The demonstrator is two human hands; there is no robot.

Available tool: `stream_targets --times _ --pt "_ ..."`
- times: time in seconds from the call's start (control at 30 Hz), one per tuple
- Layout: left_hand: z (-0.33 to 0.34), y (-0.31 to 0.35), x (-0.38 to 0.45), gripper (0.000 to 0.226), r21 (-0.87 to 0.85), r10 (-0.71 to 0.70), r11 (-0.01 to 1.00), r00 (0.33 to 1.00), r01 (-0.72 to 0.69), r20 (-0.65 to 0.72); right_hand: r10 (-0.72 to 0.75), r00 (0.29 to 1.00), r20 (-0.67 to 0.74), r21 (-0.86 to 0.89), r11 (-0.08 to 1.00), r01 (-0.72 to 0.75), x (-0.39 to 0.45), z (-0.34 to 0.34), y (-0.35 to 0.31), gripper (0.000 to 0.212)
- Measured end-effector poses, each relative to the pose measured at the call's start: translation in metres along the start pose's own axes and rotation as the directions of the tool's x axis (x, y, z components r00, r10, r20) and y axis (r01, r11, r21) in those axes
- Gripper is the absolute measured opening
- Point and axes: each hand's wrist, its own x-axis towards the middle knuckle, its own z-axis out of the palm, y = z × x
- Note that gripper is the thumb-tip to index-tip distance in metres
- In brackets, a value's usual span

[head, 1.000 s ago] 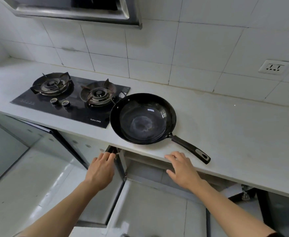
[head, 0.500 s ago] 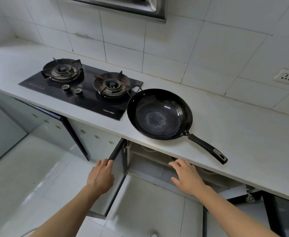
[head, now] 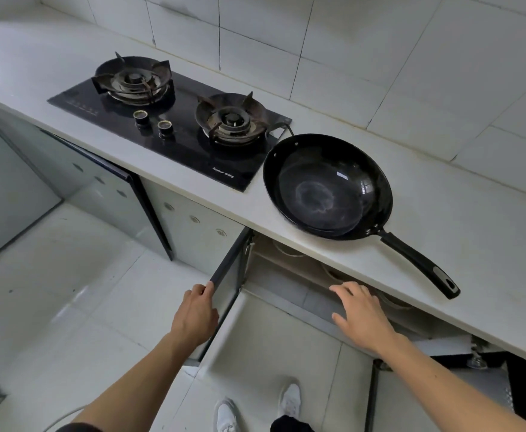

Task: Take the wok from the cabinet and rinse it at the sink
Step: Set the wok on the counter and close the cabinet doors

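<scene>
A black wok with a long black handle sits on the white countertop, just right of the gas hob; the handle points toward the front right. Below it the cabinet stands open. My left hand holds the dark top edge of the open left cabinet door. My right hand is spread, fingers apart, in front of the open cabinet below the counter edge, holding nothing. The sink is out of view.
A black two-burner gas hob is set in the counter left of the wok. Another cabinet door hangs open further left, and one at the lower right. Bowls show dimly inside the cabinet. My white shoes stand on the tiled floor.
The view has tilted down and shifted, so the hob and wok sit higher and farther right. My left hand has stayed on the door edge as the door swung further open; my right hand hovers in much the same place.
</scene>
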Motion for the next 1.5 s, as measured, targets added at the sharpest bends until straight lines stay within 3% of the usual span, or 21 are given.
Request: stream_targets --times 0.27,0.47,0.6,0.77,0.97,1.13,1.33,1.5 --pt "0.010 0.021 -0.004 0.052 -0.059 -0.103 0.993 0.995 0.103 -0.009 0.037 0.999 -0.027 0.038 0.999 -0.036 0.020 -0.002 0.013 0.067" --pt "0.009 0.027 -0.001 0.052 -0.304 -0.179 0.935 0.983 0.181 0.035 0.041 0.999 0.031 -0.016 0.999 -0.040 0.035 0.003 0.025 0.080" --pt "0.008 0.033 -0.009 0.041 -0.607 -0.252 0.735 0.953 0.302 0.168 0.063 0.996 0.067 -0.011 0.998 -0.062 0.037 0.010 0.030 0.084" --pt "0.015 0.049 -0.009 0.039 -0.737 -0.256 0.563 0.927 0.373 0.274 0.057 0.998 0.010 -0.114 0.992 -0.056 0.042 0.009 0.033 0.082" --pt "0.026 0.082 -0.007 0.027 -0.810 -0.279 0.421 0.908 0.408 0.312 0.023 0.999 0.046 -0.066 0.998 -0.020 0.042 0.014 0.041 0.086" --pt "0.037 0.107 -0.004 0.033 -0.865 -0.215 0.219 0.888 0.451 0.408 -0.014 0.999 0.039 -0.013 1.000 0.015 0.042 0.010 0.052 0.084" --pt "0.048 0.143 0.009 0.054 -0.834 -0.147 -0.039 0.823 0.550 0.549 -0.001 0.999 0.053 0.057 0.998 -0.002 0.041 0.003 0.056 0.075" --pt "0.056 0.184 0.030 0.074 -0.783 -0.048 -0.236 0.798 0.576 0.601 -0.006 0.999 0.042 0.088 0.996 0.002 0.041 0.000 0.060 0.087"
